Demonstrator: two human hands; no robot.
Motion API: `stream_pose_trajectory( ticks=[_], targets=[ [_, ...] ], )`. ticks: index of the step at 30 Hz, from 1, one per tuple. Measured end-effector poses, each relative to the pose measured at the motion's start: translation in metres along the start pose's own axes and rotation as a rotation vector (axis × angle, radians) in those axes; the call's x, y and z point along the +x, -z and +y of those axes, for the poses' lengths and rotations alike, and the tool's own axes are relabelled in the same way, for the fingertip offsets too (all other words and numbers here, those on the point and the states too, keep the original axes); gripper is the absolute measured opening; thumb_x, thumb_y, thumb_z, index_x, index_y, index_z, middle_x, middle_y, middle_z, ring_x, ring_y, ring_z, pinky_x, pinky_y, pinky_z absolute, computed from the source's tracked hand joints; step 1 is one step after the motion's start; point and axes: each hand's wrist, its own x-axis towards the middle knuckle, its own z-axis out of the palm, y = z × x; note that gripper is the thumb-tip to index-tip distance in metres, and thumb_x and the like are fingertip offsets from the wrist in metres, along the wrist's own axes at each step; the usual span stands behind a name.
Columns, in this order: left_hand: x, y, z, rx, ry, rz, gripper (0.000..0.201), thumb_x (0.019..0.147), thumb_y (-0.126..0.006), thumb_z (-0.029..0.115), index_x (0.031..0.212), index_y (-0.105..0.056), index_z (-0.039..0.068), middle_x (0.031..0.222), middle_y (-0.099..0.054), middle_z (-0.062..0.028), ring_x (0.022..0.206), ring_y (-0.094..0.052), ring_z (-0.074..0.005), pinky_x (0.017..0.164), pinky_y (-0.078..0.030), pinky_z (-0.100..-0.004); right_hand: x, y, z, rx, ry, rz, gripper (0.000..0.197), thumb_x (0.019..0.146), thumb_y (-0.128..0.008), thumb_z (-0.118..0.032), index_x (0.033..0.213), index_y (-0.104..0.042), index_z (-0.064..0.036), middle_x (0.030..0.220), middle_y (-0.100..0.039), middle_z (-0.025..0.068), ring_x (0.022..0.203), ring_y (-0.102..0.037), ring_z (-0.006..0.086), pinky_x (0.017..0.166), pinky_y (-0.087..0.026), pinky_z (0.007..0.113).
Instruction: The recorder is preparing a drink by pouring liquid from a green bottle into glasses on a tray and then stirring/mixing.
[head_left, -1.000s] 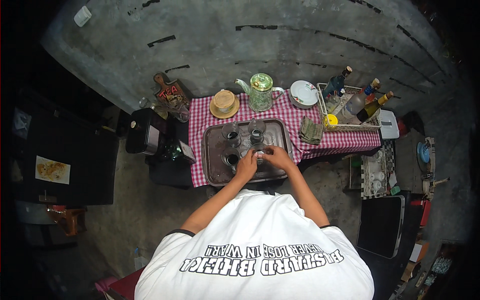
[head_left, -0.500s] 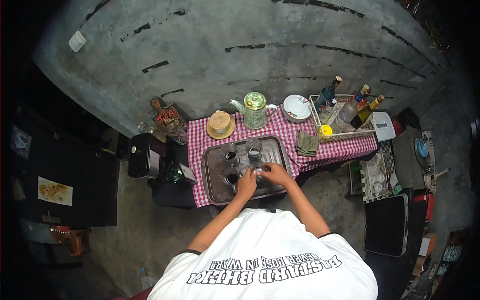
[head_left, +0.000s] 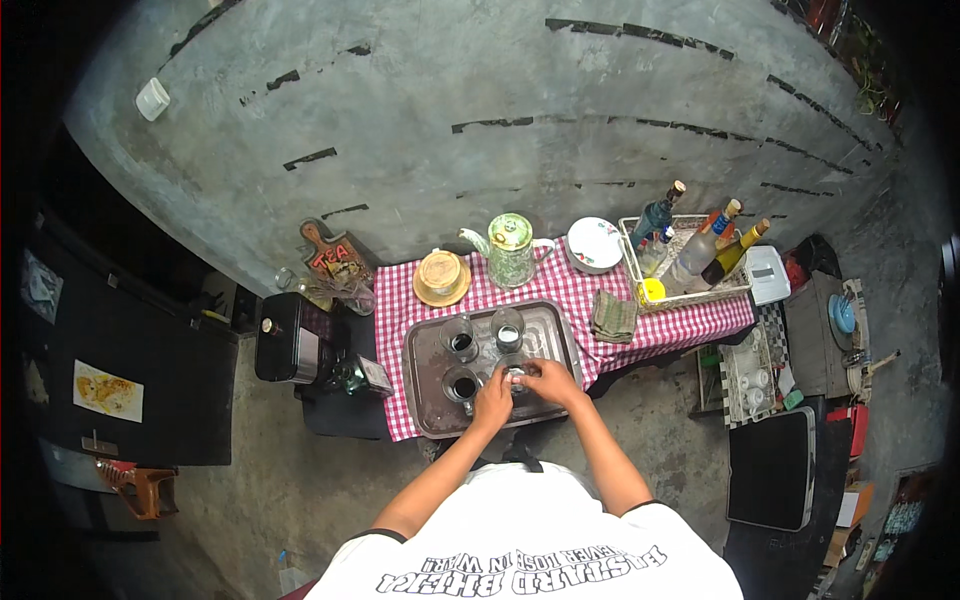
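Observation:
My left hand [head_left: 493, 399] and my right hand [head_left: 551, 383] meet over the near right part of a brown tray [head_left: 424, 408]. Their fingers are pinched together around a small pale thing, too small to name. Partly hidden behind them is a clear glass mug [head_left: 511, 361], which the fingertips overlap; I cannot tell whether they touch it. Left of my left hand stands a glass mug with dark liquid [head_left: 461, 385]. Farther back on the tray are another mug with dark liquid [head_left: 459, 340] and a mug with something white inside [head_left: 508, 333].
A green patterned teapot [head_left: 511, 258], a wooden-lidded pot [head_left: 441, 277] and a white bowl [head_left: 594, 246] stand behind the tray on a red checked cloth [head_left: 394, 385]. To the right lie a folded green cloth [head_left: 613, 316] and a basket of bottles [head_left: 698, 291]. A black dispenser [head_left: 288, 340] stands left.
The whole view has tilted, so the table and tray sit lower in the picture. My hands stay together at the same near right mug.

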Motion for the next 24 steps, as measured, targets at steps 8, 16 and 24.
stream_pose_trajectory(
  ticks=[8,16,24],
  targets=[
    [0.0047,0.0018,0.0039,-0.007,-0.016,-0.006,0.040,0.101,-0.044,0.028,0.127,-0.051,0.000,0.109,-0.063,-0.0293,0.100,-0.060,-0.0471,0.085,-0.047,-0.0510,0.0045,0.0060,-0.0025,0.007,0.004,-0.032,0.057,0.078,-0.077,-0.036,0.115,-0.064,0.0054,0.103,-0.069,0.0230,0.094,-0.068,0.0291,0.083,-0.052,0.037],
    [0.0053,-0.0001,0.0044,-0.036,0.004,0.004,0.039,0.100,-0.044,0.028,0.128,-0.051,0.001,0.109,-0.063,-0.0288,0.101,-0.060,-0.0470,0.085,-0.047,-0.0507,0.0034,0.0031,-0.0016,0.055,0.015,0.007,0.056,0.076,-0.077,-0.041,0.110,-0.067,0.0033,0.096,-0.070,0.0216,0.090,-0.068,0.0330,0.079,-0.051,0.039],
    [0.0039,0.0004,0.0037,-0.042,0.035,0.003,0.034,0.101,-0.043,0.027,0.126,-0.052,0.005,0.107,-0.064,-0.0274,0.102,-0.060,-0.0456,0.085,-0.046,-0.0491,0.0017,0.0028,-0.0056,0.027,-0.018,-0.004,0.058,0.076,-0.077,-0.040,0.113,-0.066,0.0038,0.095,-0.070,0.0214,0.089,-0.068,0.0319,0.079,-0.051,0.038]
  ],
)
